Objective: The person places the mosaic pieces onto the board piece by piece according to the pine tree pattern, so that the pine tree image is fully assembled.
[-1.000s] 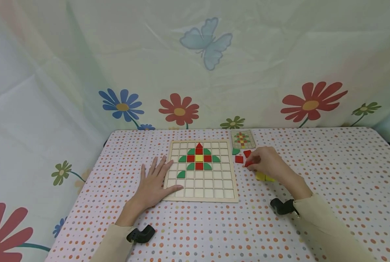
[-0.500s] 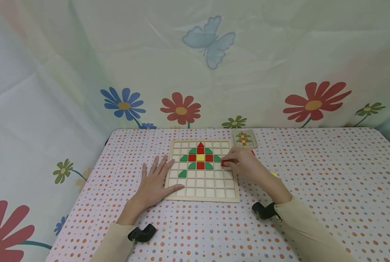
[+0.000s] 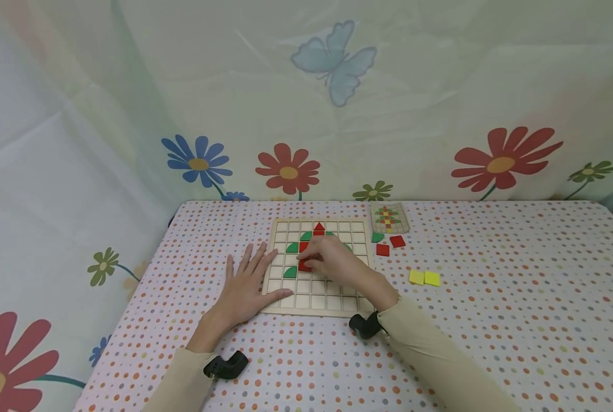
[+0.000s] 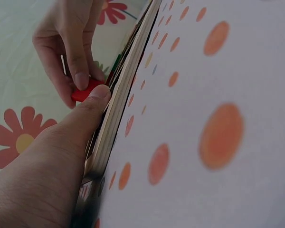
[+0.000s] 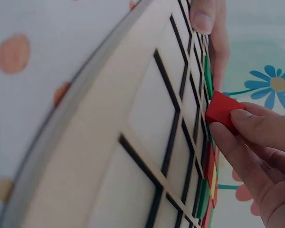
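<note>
My right hand [image 3: 334, 260] pinches a red square tile [image 5: 223, 109] between thumb and fingers, over the middle of a wooden grid board [image 3: 306, 312]. In the right wrist view the tile is tilted, close to the board's surface. Beneath and around this hand are red, green and yellow tiles set in the grid, partly hidden. A green quarter-round tile [image 3: 290, 273] sits to the left of the held one. My left hand [image 3: 239, 294] lies with fingers spread at the board's left edge, its thumb resting on the lower left corner area.
Right of the board lie two red tiles [image 3: 382, 250], a green quarter-round [image 3: 377, 237] and two yellow squares [image 3: 417, 277]. Behind them is a small pattern card [image 3: 390, 218]. A dotted cloth [image 3: 306, 366] covers the table, with a flowered curtain [image 3: 420, 143] behind.
My right hand has carried the red tile leftward from the loose pieces to the middle of the board, uncovering the yellow squares. The left hand has stayed at the board's edge.
</note>
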Demonstrator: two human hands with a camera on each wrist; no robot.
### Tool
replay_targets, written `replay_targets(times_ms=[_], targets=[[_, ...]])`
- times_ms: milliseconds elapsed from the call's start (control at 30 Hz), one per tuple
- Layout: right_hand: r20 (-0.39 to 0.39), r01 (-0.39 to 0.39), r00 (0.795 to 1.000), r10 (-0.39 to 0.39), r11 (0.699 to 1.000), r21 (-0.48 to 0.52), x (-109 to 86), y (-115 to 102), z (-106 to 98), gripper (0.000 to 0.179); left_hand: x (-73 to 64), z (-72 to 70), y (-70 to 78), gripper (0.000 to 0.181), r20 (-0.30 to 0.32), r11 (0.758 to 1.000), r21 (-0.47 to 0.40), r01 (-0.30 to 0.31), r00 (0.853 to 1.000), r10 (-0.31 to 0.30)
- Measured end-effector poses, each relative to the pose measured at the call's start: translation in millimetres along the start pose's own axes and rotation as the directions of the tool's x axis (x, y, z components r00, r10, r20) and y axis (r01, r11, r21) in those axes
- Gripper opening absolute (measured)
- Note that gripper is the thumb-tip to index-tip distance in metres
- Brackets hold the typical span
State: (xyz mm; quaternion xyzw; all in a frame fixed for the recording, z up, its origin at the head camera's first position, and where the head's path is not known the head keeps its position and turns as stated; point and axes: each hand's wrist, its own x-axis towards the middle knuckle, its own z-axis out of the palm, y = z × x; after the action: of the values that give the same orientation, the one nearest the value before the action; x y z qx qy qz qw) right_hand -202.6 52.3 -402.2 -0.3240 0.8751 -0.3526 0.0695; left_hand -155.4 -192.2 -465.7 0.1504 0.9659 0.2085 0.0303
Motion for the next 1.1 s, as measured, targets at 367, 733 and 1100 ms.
replay_targets(times_ms=[367,733,1100], targets=[[0.043,-0.037,0.998,0.040,0.997,-0.070,-1.6,-5.8,3.9,0.019,-0.2,-0.6,2.0,0.099,0.008,1.000,0.000,0.003,1.000,-0.003],[0.082,-0.084,0.992,0.093,0.991,-0.105,-0.4,-13.9,9.7,0.020,0.4,-1.1,0.9,0.099,0.016,1.000,0.008,0.012,1.000,-0.012],[0.129,-0.059,0.987,0.096,0.963,-0.263,3.6,-23.6,13.1,0.020,0.4,-2.7,2.3,0.098,0.006,1.000,-0.002,0.000,1.000,0.000]])
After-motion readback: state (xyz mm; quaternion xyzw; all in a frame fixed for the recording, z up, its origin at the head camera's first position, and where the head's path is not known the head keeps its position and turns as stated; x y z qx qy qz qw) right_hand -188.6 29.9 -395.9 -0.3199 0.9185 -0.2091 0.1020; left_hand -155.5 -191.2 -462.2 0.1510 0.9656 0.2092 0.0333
